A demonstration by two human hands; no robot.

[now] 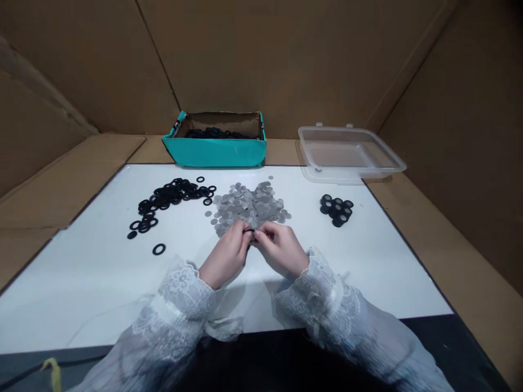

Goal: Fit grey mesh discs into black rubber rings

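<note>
Between my two hands, just in front of a pile of small grey discs (249,202), is a black ring (249,230). My left hand (229,251) pinches its left side, fingers closed. From the other side my right hand (285,249) also grips it between thumb and fingers. Fingers cover much of the ring, so I cannot tell whether a disc sits inside it. Loose black rings (171,194) lie heaped to the left of the discs, with a single ring (159,249) nearer me. Several black rings with grey centres (337,209) are grouped on the right.
A teal box (220,153) holding more black rings stands at the back. Right of it is a clear plastic container (351,149). Cardboard walls (278,60) surround the white table surface (368,272). A cable with a yellow tie (53,370) runs along the lower left.
</note>
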